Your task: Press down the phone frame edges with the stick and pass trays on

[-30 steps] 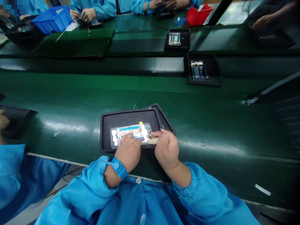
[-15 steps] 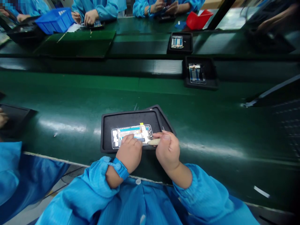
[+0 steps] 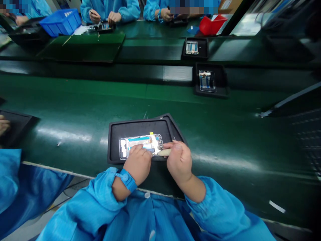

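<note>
An opened phone [image 3: 140,139] with its inside parts showing lies in a black tray [image 3: 114,129], a yellow tab at its far edge. My left hand [image 3: 138,164], a blue band on its wrist, has its fingers together over the near edge of the phone, holding it. My right hand [image 3: 180,162] is closed around a pale, tapered tool [image 3: 164,152] whose blunt end meets the phone's right end. A thin tip also pokes up beside the right fingers; its kind cannot be made out.
Another black tray [image 3: 172,121] sits partly under mine. Farther back are two trays with phones, the nearer tray [image 3: 222,85] and the farther tray [image 3: 204,50]. A blue bin [image 3: 60,22] and red bin [image 3: 213,25] stand near co-workers across the green bench [image 3: 225,134].
My hands and the phone stay nearly still. The nearer back tray has slid slightly left. Across the bench, a co-worker's hands have shifted right; the hand at the far right no longer shows.
</note>
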### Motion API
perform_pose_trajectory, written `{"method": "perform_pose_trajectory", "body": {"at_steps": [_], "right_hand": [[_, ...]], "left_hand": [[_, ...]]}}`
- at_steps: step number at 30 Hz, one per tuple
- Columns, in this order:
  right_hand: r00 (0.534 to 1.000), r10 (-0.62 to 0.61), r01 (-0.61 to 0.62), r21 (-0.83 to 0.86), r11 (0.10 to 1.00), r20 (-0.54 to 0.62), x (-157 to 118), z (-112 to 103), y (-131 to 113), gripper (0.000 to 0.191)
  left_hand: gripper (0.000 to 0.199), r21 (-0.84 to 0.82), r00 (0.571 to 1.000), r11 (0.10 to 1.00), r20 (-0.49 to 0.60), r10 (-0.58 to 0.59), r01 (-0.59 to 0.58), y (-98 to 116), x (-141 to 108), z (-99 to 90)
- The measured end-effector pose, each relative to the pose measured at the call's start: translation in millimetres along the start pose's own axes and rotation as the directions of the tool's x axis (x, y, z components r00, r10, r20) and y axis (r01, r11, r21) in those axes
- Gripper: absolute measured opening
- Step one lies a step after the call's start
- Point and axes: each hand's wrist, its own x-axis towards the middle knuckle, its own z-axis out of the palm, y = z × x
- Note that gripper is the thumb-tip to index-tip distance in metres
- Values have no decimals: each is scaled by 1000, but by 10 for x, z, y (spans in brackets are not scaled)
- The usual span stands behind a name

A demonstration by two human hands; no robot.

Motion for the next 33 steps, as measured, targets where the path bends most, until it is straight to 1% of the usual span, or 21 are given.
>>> {"method": "perform_pose_trajectory", "body": {"at_steps": [4,6,7,9,12,14,15,16,17,18,19,20,21,22,23,25,27,30,33], "right_hand": [[1000,-25,25,-24,999,-6,8,-7,-7,18],[997,-78,78,-55,995,9,27,-18,-46,19],[992,-117,120,-80,990,36,39,-22,-74,20],[968,-211,231,-147,962,139,63,-21,-139,22],[897,-319,391,-215,895,306,89,12,-210,25],[870,-348,436,-218,873,349,106,43,-220,27],[871,-341,429,-206,880,355,118,55,-214,27],[884,-308,390,-193,900,351,136,62,-204,27],[910,-241,313,-177,933,338,158,63,-192,27],[941,-145,199,-153,968,305,184,60,-179,27],[967,-27,57,-112,992,255,212,52,-169,28],[975,99,-90,-53,994,197,238,43,-161,30],[967,212,-217,18,976,141,261,34,-157,33],[950,297,-306,89,948,95,277,27,-156,36],[934,351,-357,149,922,63,288,23,-158,39],[916,399,-397,213,893,33,295,26,-164,43],[910,414,-407,240,882,20,292,39,-170,45],[910,413,-407,261,875,34,289,63,-169,43],[916,398,-397,264,879,54,294,77,-160,41]], "left_hand": [[16,2,1000,1000,-2,3,-3,-3,1,8],[16,-1,1000,1000,-1,2,-2,-4,4,6],[16,-5,1000,1000,0,0,0,-4,6,2],[16,-19,1000,1000,9,-5,5,-5,10,-7],[16,-48,999,999,32,-13,14,-12,8,-8],[18,-51,999,998,44,-20,23,-19,-2,6],[18,-47,999,999,45,-23,25,-23,-9,15],[19,-43,999,999,44,-25,27,-28,-13,21],[19,-43,999,999,42,-28,30,-35,-12,22],[20,-48,999,998,40,-33,35,-43,-4,16],[21,-55,998,998,37,-42,44,-52,14,1],[22,-61,998,996,34,-57,59,-64,44,-22],[24,-63,997,995,33,-76,78,-79,84,-50],[25,-53,995,994,30,-98,99,-95,132,-80],[27,-32,993,992,27,-118,119,-115,186,-105],[29,27,989,990,37,-140,140,-162,289,-129],[29,65,988,989,73,-138,134,-220,360,-110],[25,41,982,990,126,-142,138,-311,390,-51],[21,-8,971,987,181,-156,160,-367,389,-40]]}}
